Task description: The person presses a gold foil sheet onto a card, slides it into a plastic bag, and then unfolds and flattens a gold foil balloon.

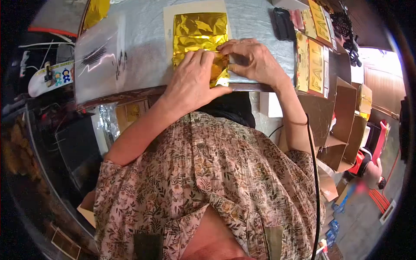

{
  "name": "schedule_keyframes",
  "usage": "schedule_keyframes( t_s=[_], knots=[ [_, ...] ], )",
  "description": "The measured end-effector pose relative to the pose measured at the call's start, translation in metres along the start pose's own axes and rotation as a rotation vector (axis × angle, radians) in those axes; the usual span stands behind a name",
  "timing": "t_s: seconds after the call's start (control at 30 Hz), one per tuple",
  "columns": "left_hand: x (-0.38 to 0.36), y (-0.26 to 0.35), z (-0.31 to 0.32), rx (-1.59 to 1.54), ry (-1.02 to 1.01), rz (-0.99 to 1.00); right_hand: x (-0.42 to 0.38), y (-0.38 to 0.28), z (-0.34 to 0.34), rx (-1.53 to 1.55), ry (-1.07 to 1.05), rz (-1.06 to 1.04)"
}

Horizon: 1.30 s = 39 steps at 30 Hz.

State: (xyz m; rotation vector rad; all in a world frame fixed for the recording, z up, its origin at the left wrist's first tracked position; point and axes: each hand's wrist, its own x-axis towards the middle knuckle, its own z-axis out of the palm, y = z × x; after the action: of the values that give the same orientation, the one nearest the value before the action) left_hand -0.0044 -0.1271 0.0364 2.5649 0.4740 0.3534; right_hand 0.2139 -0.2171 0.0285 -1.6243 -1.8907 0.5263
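Note:
A shiny, creased gold foil sheet (pixel 200 27) lies at the front of the worktable, over a cream-coloured card (pixel 169 19). My left hand (pixel 193 80) presses bent fingers onto the foil's lower part, its thumb stretched along the near edge. From the other side, my right hand (pixel 255 60) grips the foil's right edge, index finger and thumb curled toward it. Whether anything lies inside the foil cannot be seen, since my fingers cover part of it.
Clear plastic sleeves (pixel 97 60) lie on the table's left side. A black object (pixel 284 24) and printed cartons (pixel 311 63) sit at right. Open cardboard boxes (pixel 342 117) stand beyond the table. Another person (pixel 370 171) is farther off at right. A black cable (pixel 311 156) hangs near my right arm.

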Motion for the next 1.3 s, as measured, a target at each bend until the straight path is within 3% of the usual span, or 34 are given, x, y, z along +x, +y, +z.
schedule_keyframes(
  t_s=[0.27,0.5,0.57,0.7,0.77,0.9,0.97,1.1,1.3],
  knots=[
    [-0.001,-0.012,0.002,-0.098,0.15,0.029,0.005,0.007,0.0,-0.056,0.042,0.03],
    [0.005,0.001,-0.015,-0.225,0.043,-0.062,0.008,0.007,0.0,0.009,0.019,0.042],
    [0.001,0.0,-0.005,-0.058,0.177,-0.01,0.008,0.008,0.002,0.021,0.021,0.04],
    [-0.004,-0.017,0.008,-0.104,0.214,-0.029,0.008,0.007,0.002,0.032,0.033,0.018],
    [-0.002,-0.02,0.009,-0.268,0.185,-0.116,0.009,0.006,-0.001,0.083,0.013,0.025],
    [0.002,-0.023,0.006,-0.298,0.15,-0.169,0.009,0.008,0.001,0.175,0.007,0.096],
    [0.003,-0.027,0.007,-0.325,0.134,-0.186,0.01,0.008,0.002,0.041,0.041,-0.042],
    [0.004,-0.029,0.008,-0.349,0.116,-0.225,0.01,0.012,0.005,0.003,0.017,-0.025],
    [0.005,-0.023,0.005,-0.406,0.265,-0.259,0.017,0.006,0.001,0.024,-0.063,0.04]
  ],
)
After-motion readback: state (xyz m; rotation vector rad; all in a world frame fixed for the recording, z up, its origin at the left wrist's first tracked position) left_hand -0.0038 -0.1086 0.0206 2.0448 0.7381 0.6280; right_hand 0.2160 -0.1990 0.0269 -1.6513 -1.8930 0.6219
